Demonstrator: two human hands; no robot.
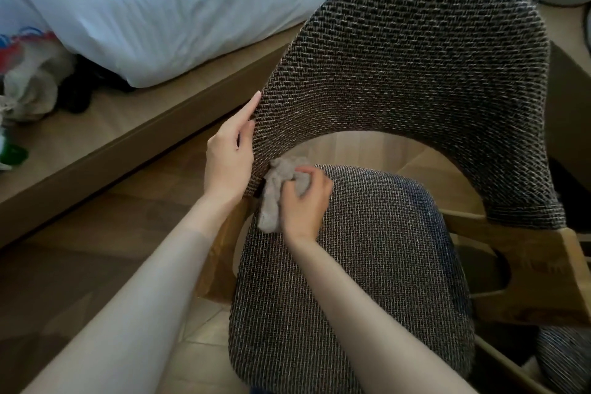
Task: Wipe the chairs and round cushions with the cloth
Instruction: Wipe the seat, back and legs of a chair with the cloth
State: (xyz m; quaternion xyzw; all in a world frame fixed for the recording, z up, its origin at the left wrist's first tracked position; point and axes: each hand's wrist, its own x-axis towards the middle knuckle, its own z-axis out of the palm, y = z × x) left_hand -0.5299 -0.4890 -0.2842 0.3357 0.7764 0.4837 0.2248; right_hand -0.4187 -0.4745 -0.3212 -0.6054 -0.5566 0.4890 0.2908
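Grey-beige crumpled fabric cloth (274, 193): gripped in our right hand (305, 201), fingers curled round the bunched upper part, with a loose tail hanging out to the left of and below the grip. We hold it at the back left rim of the seat, touching the lower left corner of the chair back.

Round seat cushion (351, 265), dark fabric with a fine pale weave: directly under the gripping hand, spreading below and to the right of it.

Curved backrest (415, 73), coarse brown-and-black basket weave: rises above and to the right of the grip. Our left hand (228, 157) holds its left edge just above the cloth, one finger laid straight up along the edge, the other fingers wrapped behind it and hidden.

Light wooden chair frame (540, 281): well to the right of the grip, also showing beneath both wrists.

White bedding (160, 9) on a tan wooden platform (128, 125): up and left of the grip.

Heap of bags and cloths (28, 80): far left, blurred.

Second striped round cushion (566, 358): low on the far right, partly cut off.

Wood-plank floor (96, 249): beneath our forearms.
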